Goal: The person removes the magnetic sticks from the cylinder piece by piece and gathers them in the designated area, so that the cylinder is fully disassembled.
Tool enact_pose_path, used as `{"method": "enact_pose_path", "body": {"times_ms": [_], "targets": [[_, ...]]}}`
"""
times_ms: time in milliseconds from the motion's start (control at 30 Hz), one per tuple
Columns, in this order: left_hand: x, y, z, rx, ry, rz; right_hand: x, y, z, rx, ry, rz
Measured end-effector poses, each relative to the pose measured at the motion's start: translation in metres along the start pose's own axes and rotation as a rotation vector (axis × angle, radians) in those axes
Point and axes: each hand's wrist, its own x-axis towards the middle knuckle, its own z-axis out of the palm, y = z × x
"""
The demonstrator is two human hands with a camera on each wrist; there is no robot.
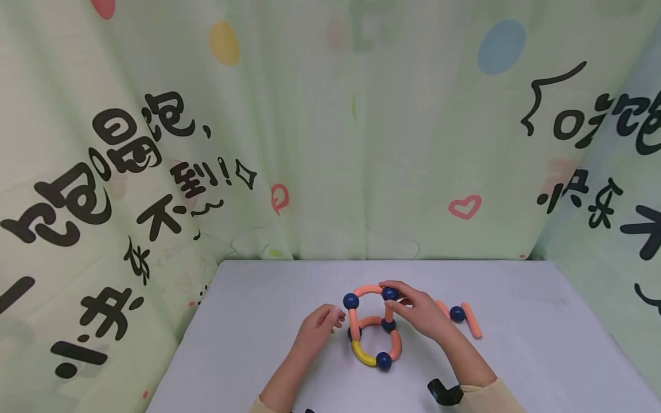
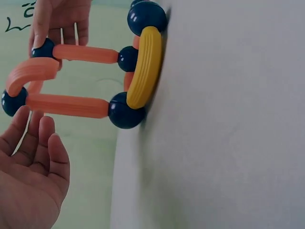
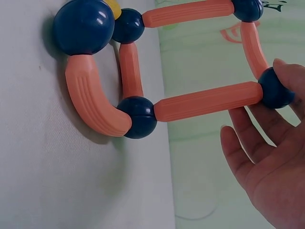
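A frame of magnetic sticks and balls (image 1: pixel 384 361) stands on the table. Its lower ring has a yellow curved stick (image 2: pixel 147 67) and orange curved sticks (image 3: pixel 93 98). Straight orange sticks (image 3: pixel 209 101) rise to two upper balls, joined at the back by a curved orange stick (image 1: pixel 369 289). Another curved orange stick (image 2: pixel 33 74) juts from the upper left ball (image 2: pixel 14 101), its far end free. My right hand (image 1: pixel 417 312) pinches the upper right navy ball (image 3: pixel 276 89) between thumb and fingers. My left hand (image 1: pixel 319 327) has loosely bent fingers, fingertips right by the upper left ball.
To the right of my right hand, a loose navy ball (image 1: pixel 457 314) lies between two orange sticks (image 1: pixel 472 321). A black object (image 1: pixel 445 393) shows by the right sleeve. Behind the white table (image 1: pixel 248 304) hangs a printed curtain (image 1: pixel 330 143).
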Motion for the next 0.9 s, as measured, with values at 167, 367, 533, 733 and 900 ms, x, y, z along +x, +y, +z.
{"method": "enact_pose_path", "body": {"times_ms": [167, 367, 533, 733, 900], "targets": [[-0.002, 0.012, 0.005, 0.007, -0.04, -0.07, 0.0, 0.001, 0.0, 0.017, -0.001, 0.008], [-0.001, 0.018, 0.008, -0.052, -0.053, -0.156, 0.001, 0.001, 0.001, 0.021, 0.001, 0.014], [-0.001, 0.02, 0.008, -0.057, -0.062, -0.164, 0.0, 0.0, 0.002, 0.022, 0.003, 0.011], [-0.002, 0.022, 0.008, -0.049, -0.13, -0.177, -0.001, 0.0, 0.001, 0.018, 0.004, 0.01], [-0.001, 0.022, 0.008, -0.036, -0.142, -0.148, -0.001, 0.001, 0.001, 0.01, 0.004, 0.01]]}}
